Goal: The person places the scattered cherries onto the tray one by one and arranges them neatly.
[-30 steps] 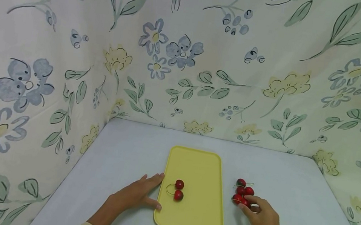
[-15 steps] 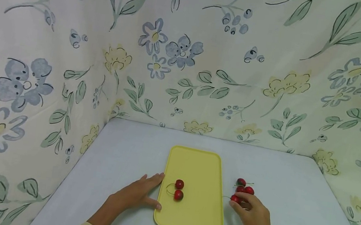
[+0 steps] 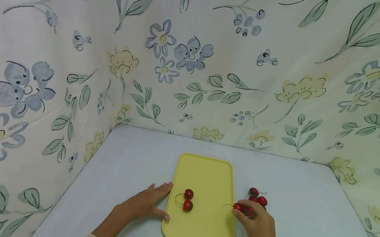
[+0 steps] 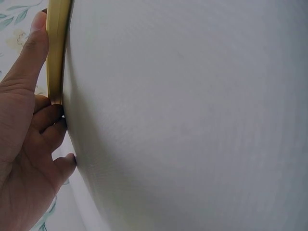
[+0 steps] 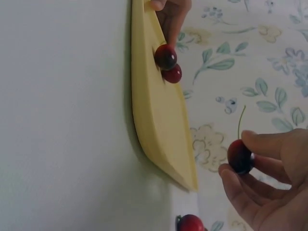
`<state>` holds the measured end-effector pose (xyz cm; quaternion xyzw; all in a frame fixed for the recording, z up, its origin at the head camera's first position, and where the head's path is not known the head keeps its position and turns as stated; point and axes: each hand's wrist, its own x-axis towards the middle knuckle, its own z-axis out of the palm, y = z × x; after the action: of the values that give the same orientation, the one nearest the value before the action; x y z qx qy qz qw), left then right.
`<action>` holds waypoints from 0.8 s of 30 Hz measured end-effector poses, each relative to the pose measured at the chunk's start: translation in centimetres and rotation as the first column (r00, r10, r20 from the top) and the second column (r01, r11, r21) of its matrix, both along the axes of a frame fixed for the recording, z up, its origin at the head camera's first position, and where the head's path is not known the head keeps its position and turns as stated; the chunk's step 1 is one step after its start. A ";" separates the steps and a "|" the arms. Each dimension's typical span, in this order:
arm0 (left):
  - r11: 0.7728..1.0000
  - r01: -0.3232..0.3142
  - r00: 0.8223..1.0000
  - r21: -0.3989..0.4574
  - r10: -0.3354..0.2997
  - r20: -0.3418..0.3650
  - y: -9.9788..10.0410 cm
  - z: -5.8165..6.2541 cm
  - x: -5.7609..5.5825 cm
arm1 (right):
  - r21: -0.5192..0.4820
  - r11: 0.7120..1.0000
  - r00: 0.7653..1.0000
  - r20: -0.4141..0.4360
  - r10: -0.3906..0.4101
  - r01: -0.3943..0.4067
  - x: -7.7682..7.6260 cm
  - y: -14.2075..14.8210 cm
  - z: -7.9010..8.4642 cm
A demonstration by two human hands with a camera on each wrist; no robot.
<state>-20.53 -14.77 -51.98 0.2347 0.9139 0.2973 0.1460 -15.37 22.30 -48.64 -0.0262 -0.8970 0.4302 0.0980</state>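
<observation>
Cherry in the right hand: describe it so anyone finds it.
Find the yellow tray. At its right edge in the head view, the right hand holds a red cherry. Unlike the pair lying on the tray, it is pinched between fingers.

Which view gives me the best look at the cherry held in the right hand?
The right wrist view: the cherry appears large there, pinched in the right hand, its stem plainly visible. The head view shows it small, partly covered by the hand, near the right edge of the yellow tray. The left wrist view doesn't show it.
</observation>
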 end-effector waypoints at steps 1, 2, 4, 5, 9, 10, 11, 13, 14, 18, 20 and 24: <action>1.000 0.000 1.000 0.000 0.000 0.000 0.0 0.0 0.0 | -0.007 1.000 1.000 0.007 0.001 -0.001 0.0 -0.2 0.0; 1.000 0.000 1.000 0.001 0.000 0.000 0.0 0.0 0.0 | -0.011 1.000 1.000 0.016 0.002 -0.002 0.0 -0.4 0.0; 1.000 -0.001 1.000 0.001 0.001 0.000 -0.1 -0.1 0.0 | -0.023 1.000 0.999 0.036 0.005 -0.004 0.0 -0.7 0.0; 1.000 0.000 1.000 0.003 0.000 0.000 -0.1 -0.1 0.0 | -0.028 1.000 0.999 0.045 0.007 -0.006 0.0 -0.9 0.0; 1.000 0.001 1.000 0.006 -0.001 0.000 -0.1 -0.1 0.0 | -0.056 0.998 0.998 0.054 0.023 -0.020 0.1 -1.6 0.0; 1.000 0.001 1.000 0.007 -0.001 0.001 -0.1 -0.1 0.0 | -0.067 0.997 0.998 0.051 0.027 -0.024 0.1 -1.7 0.0; 1.000 0.000 1.000 0.008 0.000 0.003 -0.1 -0.1 0.0 | -0.074 0.997 0.998 0.046 0.033 -0.029 0.1 -1.8 0.0; 1.000 -0.003 1.000 0.008 0.003 0.008 -0.1 -0.1 0.0 | -0.088 0.995 0.998 0.037 0.043 -0.039 0.1 -2.1 0.0; 1.000 -0.004 1.000 0.008 0.004 0.010 -0.1 -0.1 0.0 | -0.097 0.994 0.998 0.033 0.048 -0.045 0.1 -2.2 0.0; 1.000 -0.010 1.000 0.005 0.010 0.013 -0.2 -0.1 0.0 | -0.097 0.993 0.997 0.026 0.068 -0.065 0.0 -2.9 -0.2; 1.000 -0.011 1.000 0.004 0.011 0.012 -0.2 -0.2 0.0 | -0.100 0.992 0.997 0.027 0.077 -0.074 0.0 -3.3 -0.3; 1.000 -0.012 1.000 0.009 0.012 0.010 -0.2 -0.3 0.0 | -0.126 0.988 0.995 0.033 0.097 -0.092 0.0 -4.0 -0.5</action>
<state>-20.54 -14.95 -52.23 0.2286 0.9132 0.3033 0.1476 -15.34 18.28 -49.10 0.0019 -0.8704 0.4889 0.0581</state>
